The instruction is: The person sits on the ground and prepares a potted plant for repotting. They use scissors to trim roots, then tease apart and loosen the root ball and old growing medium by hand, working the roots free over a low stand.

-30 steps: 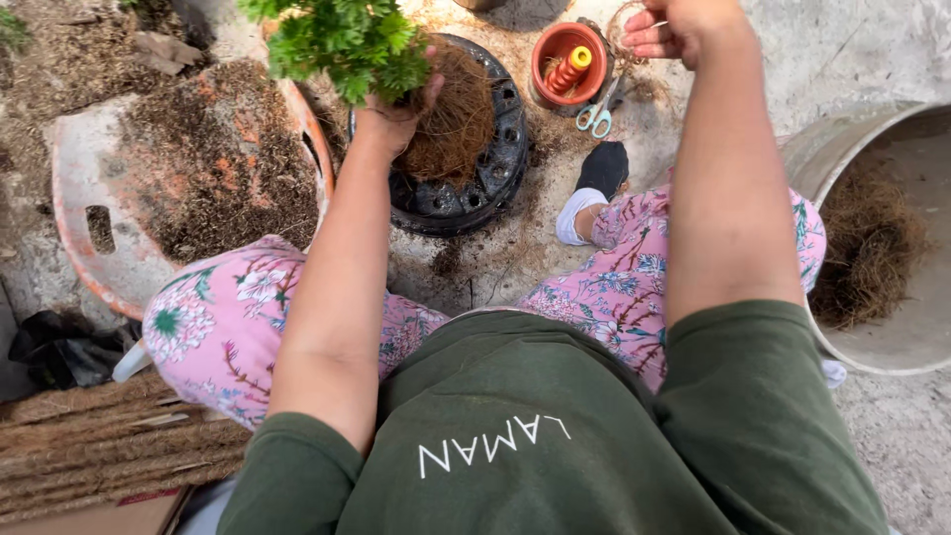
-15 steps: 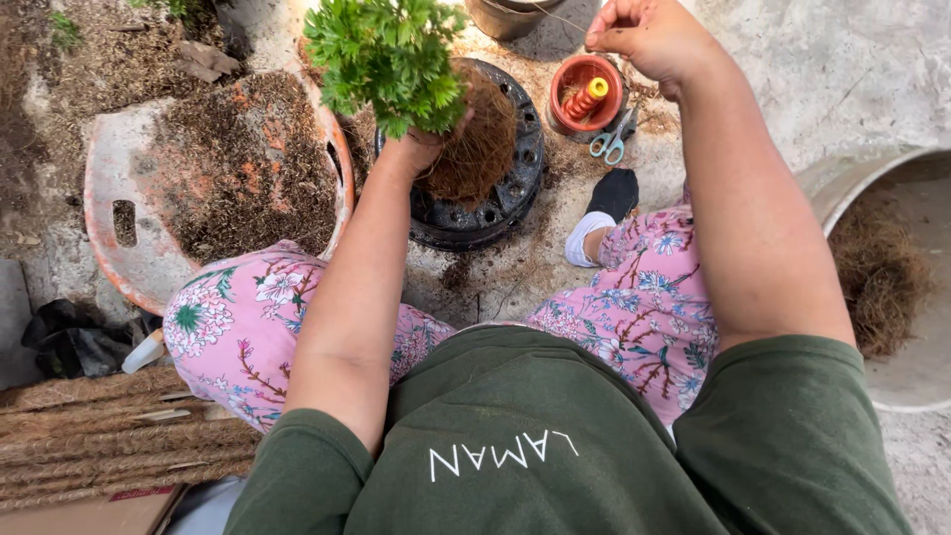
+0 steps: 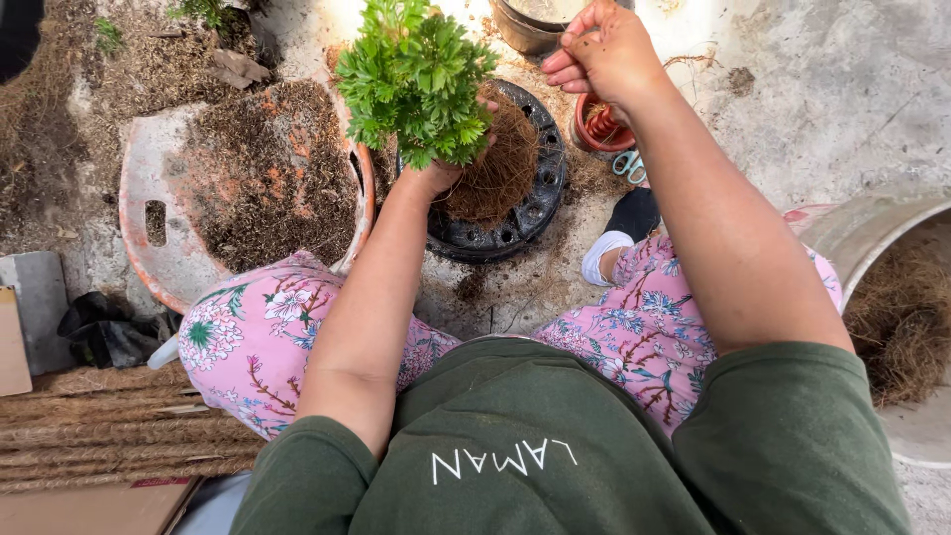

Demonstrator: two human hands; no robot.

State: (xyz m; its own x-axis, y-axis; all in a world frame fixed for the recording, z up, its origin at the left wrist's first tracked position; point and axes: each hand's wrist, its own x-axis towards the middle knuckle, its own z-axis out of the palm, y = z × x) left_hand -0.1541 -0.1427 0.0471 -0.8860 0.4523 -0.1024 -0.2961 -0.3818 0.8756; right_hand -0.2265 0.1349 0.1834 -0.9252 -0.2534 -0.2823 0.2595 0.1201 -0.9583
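My left hand (image 3: 441,170) grips the base of a bushy green plant (image 3: 414,74), just where it meets a brown fibre-wrapped root ball (image 3: 495,168). The root ball rests in a round black perforated tray (image 3: 530,213) on the concrete ground. My right hand (image 3: 606,52) is raised beyond the tray with its fingers curled together, above a small red pot (image 3: 597,127); a thin thread seems pinched in it, though I cannot make it out clearly.
A worn red basin (image 3: 158,213) of brown soil lies at the left. Small scissors (image 3: 628,164) lie beside the red pot. A large pale tub (image 3: 897,297) of fibre stands right. Coir ropes (image 3: 109,436) and cardboard lie lower left. A dark bucket (image 3: 525,25) stands beyond.
The view has tipped so everything sits lower in frame. My left hand still holds the plant on the tray; my right hand has stayed raised beyond the red pot.
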